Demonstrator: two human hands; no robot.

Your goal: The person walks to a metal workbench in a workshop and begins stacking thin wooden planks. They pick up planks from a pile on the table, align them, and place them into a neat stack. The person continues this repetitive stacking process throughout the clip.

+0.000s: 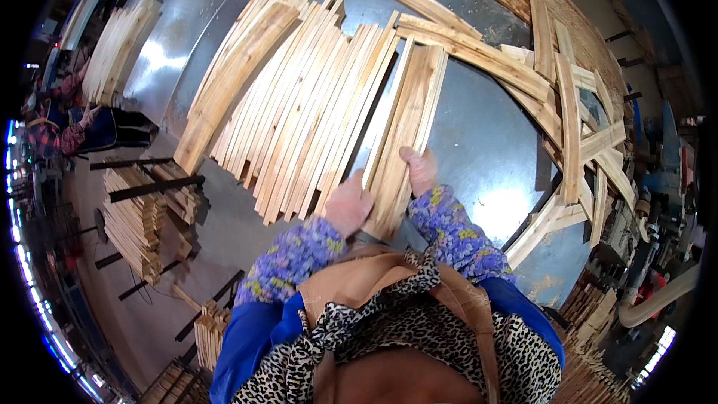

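In front of me on the metal table lie a few long wooden boards (410,120), close together, the middle one with its wide face up. My right hand (420,170) grips their right edge, thumb on top of the wide board. On the left edge, near the close end, my left hand (350,203) is closed round a board; its fingertips are partly hidden. Left of a narrow dark gap stands a row of several narrow boards (307,105), packed side by side on edge. One wider board (238,82) lies slanted over that row's left part.
Loose boards (572,127) lie crisscrossed in a heap on the right of the metal table (486,142). Two boards (475,56) lie slanted beyond my hands. Stacked boards (134,217) rest on dark bars at lower left. At far left, another person (93,123) stands by a wood stack (120,49).
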